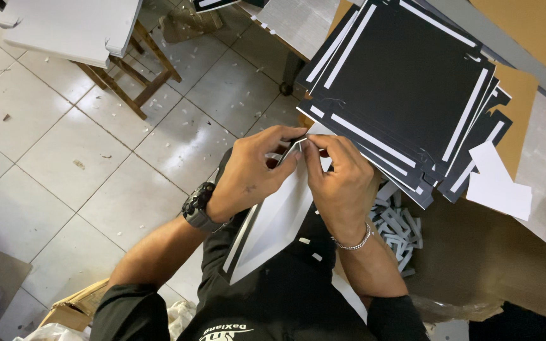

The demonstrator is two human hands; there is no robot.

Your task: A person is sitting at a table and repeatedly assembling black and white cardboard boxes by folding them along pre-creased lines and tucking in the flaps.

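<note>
- The left hand [248, 173] and right hand [342, 180] both pinch the top corner of a white, black-edged die-cut cardboard sheet [273, 221], fingers closed tight on it, over the lap.
- Just beyond the fingertips lies a stack of black cardboard sheets with white strips [406, 88] on the table [475, 252].
- Risk, as I judge it: pulling hard could tear the corner.
- Fingers hide the gripped corner itself.

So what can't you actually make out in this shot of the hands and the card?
Head view only:
- The card sheet's corner: covered by the left hand and right hand pinching it.
- The card's lower end: hidden behind the left forearm.
- The black sheet stack: cut off by the top edge.
- The strip offcuts: partly behind the right wrist.
</note>
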